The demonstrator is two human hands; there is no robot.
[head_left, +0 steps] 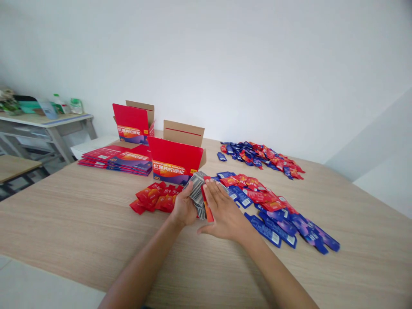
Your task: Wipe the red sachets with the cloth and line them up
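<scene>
My left hand [184,207] grips an upright stack of flat sachets [198,194], silver edges showing, on the wooden table [80,214]. My right hand [223,211] lies flat against the stack's right side with fingers stretched out, touching a red sachet at the end. A small pile of red sachets [153,198] lies just left of my left hand. To the right spreads a loose pile of red and blue sachets [273,212]. An open red carton [175,159] stands right behind the stack.
A second open red carton [133,122] stands further back left, beside a stack of flattened red cartons [117,159]. Another heap of red and blue sachets [262,156] lies at the far right. A grey side table [48,122] with bottles stands against the white wall.
</scene>
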